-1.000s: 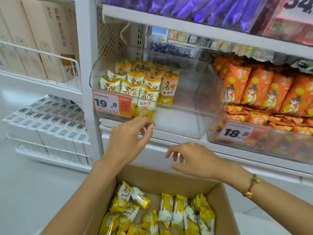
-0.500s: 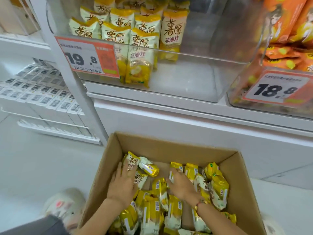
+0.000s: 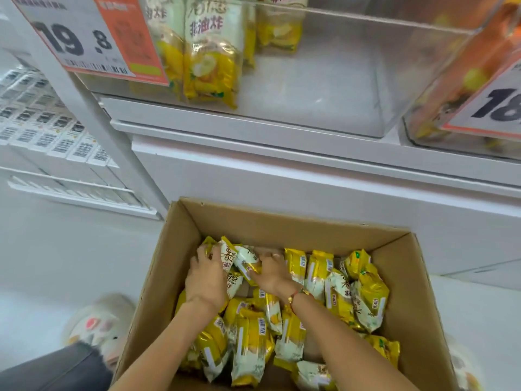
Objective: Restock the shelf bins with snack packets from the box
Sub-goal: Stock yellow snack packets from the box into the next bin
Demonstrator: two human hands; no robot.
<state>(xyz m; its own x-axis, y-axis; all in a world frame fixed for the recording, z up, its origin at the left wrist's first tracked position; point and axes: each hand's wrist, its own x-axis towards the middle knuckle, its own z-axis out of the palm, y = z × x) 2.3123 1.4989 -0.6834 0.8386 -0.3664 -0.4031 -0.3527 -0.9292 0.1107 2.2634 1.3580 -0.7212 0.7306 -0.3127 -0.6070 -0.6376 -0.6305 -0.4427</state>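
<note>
An open cardboard box [image 3: 282,221] on the floor holds several yellow-and-white snack packets [image 3: 363,294]. Both my hands are down in its far left corner. My left hand [image 3: 207,277] has its fingers curled over a packet [image 3: 227,256] there. My right hand [image 3: 270,273], with a red bracelet at the wrist, grips a neighbouring packet [image 3: 248,261]. Above, a clear shelf bin [image 3: 324,88] holds matching packets [image 3: 210,55] standing at its left side, its right half bare.
An orange price tag 19.8 [image 3: 84,38] hangs on the bin front. A second bin [image 3: 462,88] with orange packets and an 18.8 tag sits to the right. White boxes [image 3: 48,131] fill a low shelf at left. My slippered foot [image 3: 98,325] is left of the box.
My hands left the shelf bin and dropped into the box. They have slid to its far left corner and closed on packets. The view has tilted down and closer.
</note>
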